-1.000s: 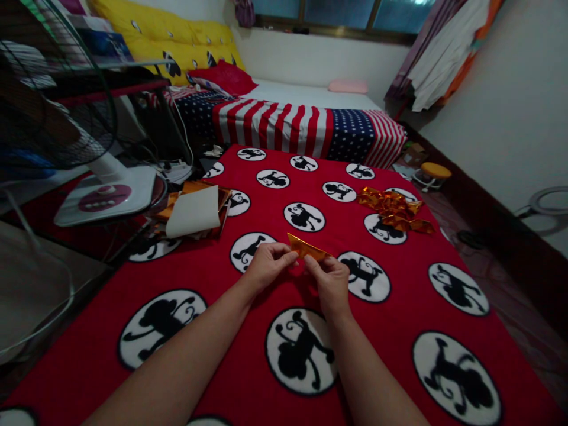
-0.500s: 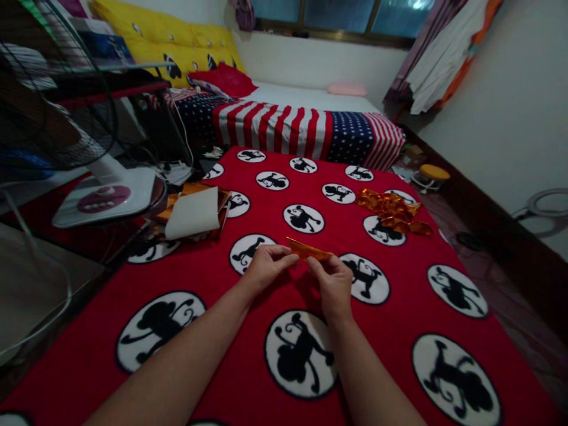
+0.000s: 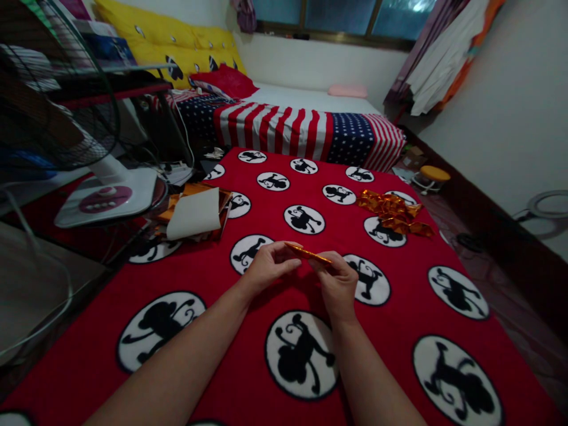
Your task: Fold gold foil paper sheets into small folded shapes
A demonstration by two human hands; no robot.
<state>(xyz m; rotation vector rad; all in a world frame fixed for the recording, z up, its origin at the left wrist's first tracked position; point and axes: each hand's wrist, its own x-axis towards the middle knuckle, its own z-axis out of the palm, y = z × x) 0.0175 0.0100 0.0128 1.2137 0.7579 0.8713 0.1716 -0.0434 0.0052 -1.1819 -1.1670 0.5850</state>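
A narrow, folded piece of shiny orange-gold foil paper (image 3: 307, 252) is held between my two hands, a little above the red blanket. My left hand (image 3: 271, 265) pinches its left end with fingers and thumb. Around the right end my right hand (image 3: 336, 279) is closed, its fingers partly hidden behind the foil. On the blanket at the right lie several folded gold foil pieces (image 3: 386, 205). To the left rests a stack of orange and brown paper sheets (image 3: 195, 190), with a whitish sheet (image 3: 194, 213) on top.
The red blanket (image 3: 284, 290) with monkey circles spreads beneath my hands. A fan (image 3: 106, 192) stands at the left edge, near a small desk (image 3: 110, 94). Beyond the blanket is a bed (image 3: 284, 127) with a striped, starred cover. A yellow-topped stool (image 3: 435, 173) stands at the right.
The foil has tipped so that its thin edge faces me, where its flat side showed before. My thumbs have shifted slightly; both hands still hold it in about the same place.
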